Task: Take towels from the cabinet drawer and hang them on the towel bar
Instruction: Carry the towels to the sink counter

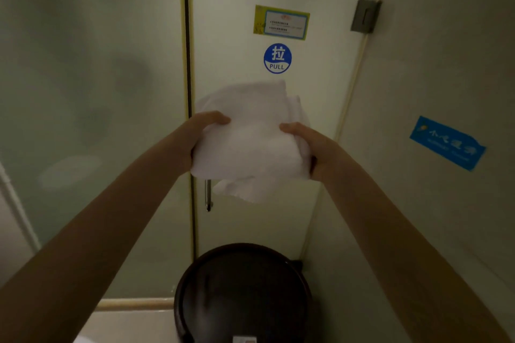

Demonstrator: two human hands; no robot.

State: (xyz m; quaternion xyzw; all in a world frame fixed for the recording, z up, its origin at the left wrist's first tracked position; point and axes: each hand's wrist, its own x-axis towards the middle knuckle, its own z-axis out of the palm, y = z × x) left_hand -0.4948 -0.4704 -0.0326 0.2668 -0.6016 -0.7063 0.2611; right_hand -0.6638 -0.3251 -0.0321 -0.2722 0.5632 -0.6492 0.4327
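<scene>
- One folded white towel is held up before the frosted door; left hand grips its left edge, right hand its right, thumbs on top.
- Round blue sticker above it reads "拉 PULL".
- Yellow-edged label: print unreadable.

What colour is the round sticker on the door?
The round sticker is blue and white with "PULL" on it, clearest in the head view.
</scene>
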